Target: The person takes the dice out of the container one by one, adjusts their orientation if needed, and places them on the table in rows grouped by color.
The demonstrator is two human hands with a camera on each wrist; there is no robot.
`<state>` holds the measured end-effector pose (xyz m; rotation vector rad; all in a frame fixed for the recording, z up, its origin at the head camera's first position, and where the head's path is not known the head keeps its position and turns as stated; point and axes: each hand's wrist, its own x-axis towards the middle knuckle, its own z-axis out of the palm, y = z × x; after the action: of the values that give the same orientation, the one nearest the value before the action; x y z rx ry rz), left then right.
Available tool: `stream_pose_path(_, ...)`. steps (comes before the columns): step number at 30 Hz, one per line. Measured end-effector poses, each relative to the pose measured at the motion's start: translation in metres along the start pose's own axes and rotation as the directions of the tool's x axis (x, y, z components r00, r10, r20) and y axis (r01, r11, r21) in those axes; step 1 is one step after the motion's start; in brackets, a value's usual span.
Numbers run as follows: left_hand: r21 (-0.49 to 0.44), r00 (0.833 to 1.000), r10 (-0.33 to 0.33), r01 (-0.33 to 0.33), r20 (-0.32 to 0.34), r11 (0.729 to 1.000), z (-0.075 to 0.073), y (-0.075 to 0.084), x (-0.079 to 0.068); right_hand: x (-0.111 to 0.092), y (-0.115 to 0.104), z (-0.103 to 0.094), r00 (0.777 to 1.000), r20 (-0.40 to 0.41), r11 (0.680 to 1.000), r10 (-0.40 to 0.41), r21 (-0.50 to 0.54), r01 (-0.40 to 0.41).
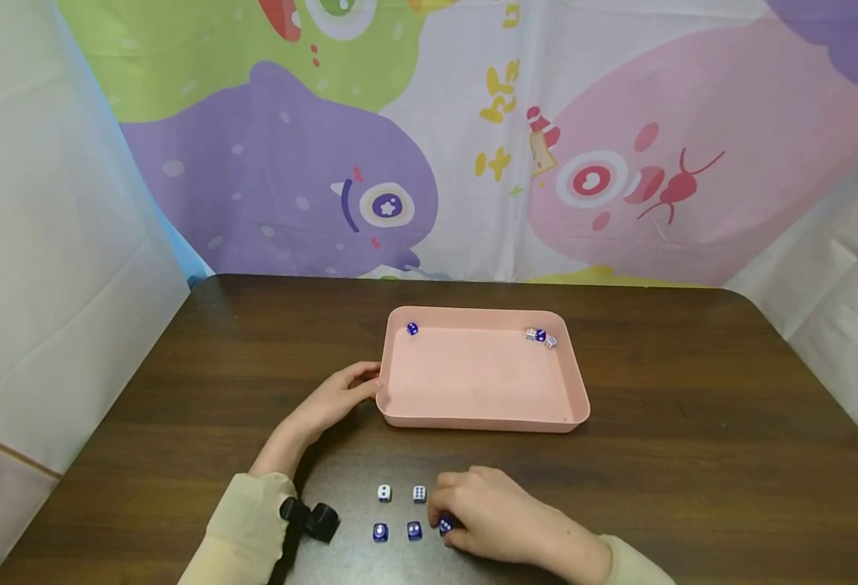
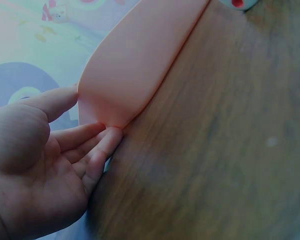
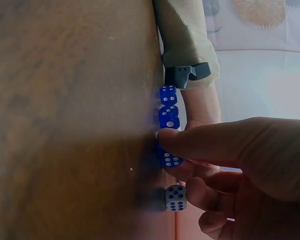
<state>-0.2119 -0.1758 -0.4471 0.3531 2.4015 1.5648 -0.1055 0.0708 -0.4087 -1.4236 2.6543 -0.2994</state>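
My left hand grips the left side of a pink tray, which lies flat on the table. In the left wrist view the thumb meets the tray's rim and the bent fingers bear on its lower edge. My right hand pinches a blue die between thumb and fingers, low at the tabletop. Left of it sit two more blue dice, a middle one and an outer one. Behind them are two white dice, one left and one right, close to the right fingers.
Inside the tray, a blue die lies at the back left. At the back right, another blue die sits between two white dice. The dark wooden table ends at a cartoon-print curtain. A black wrist mount is on the left sleeve.
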Motion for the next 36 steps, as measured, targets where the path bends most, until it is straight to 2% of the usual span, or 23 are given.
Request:
stream_pose_path(10, -0.012, 1.000, 0.003, -0.003, -0.005, 1.000, 0.000, 0.001, -0.001, 0.000, -0.001, -0.001, 1.000, -0.002, 1.000, -0.016, -0.019, 0.016)
stream_pose_path(15, -0.002, 1.000, 0.000, 0.000, -0.011, 1.000, 0.000, 0.002, -0.002, -0.001, 0.000, -0.004, 1.000, -0.026, 1.000, -0.018, 0.010, 0.018)
stream_pose_path(20, -0.005, 1.000, -0.007, 0.007, -0.006, 1.000, 0.000, 0.000, -0.001, 0.000, 0.004, -0.011, 0.998, -0.053, 0.998, 0.026, 0.051, -0.023)
stream_pose_path(30, 0.005, 1.000, -0.011, 0.012, -0.005, 1.000, 0.000, 0.002, -0.003, 0.014, 0.025, -0.036, 0.979, -0.192, 0.997, 0.073, 0.026, -0.070)
stream_pose_path(36, -0.004, 1.000, 0.006, -0.006, -0.010, 1.000, 0.000, 0.003, -0.003, 0.028, 0.032, -0.046, 0.969, -0.240, 0.998, 0.055, 0.003, -0.056)
